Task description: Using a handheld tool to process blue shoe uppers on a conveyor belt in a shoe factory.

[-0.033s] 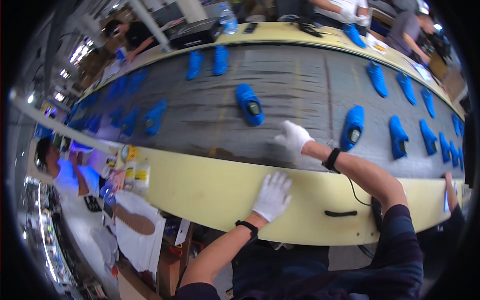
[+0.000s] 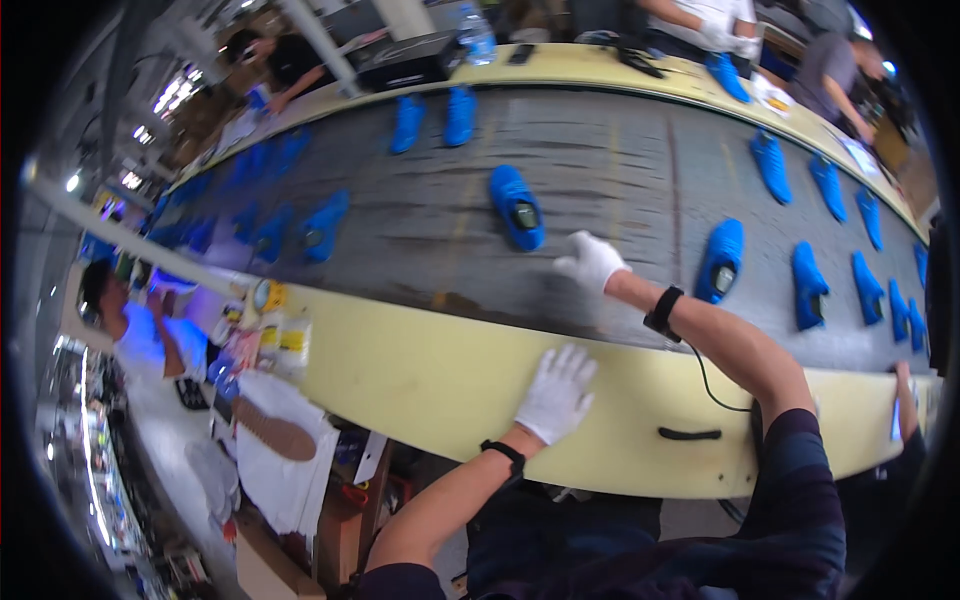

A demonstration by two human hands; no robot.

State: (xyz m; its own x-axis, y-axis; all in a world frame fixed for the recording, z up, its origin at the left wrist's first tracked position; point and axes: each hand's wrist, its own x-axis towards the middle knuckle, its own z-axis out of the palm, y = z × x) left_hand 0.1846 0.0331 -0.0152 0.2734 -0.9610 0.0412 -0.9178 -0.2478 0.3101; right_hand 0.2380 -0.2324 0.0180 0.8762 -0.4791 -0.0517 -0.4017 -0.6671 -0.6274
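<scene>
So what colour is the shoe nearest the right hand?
Bright blue shoe, beside the right hand; head view.

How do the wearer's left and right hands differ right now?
The left hand lies flat, fingers spread, on the cream edge of the conveyor; the right hand is stretched out over the dark belt, fingers curled, close to a blue shoe. The left is nearer the body, the right farther out. Both wear white gloves and dark wristbands; neither holds anything.

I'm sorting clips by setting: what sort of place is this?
Most likely a shoe factory assembly line. A long dark conveyor belt carries many blue shoes; the gloved right hand reaches toward one, the left hand rests flat on the cream edge, and other workers stand along the far side.
</scene>
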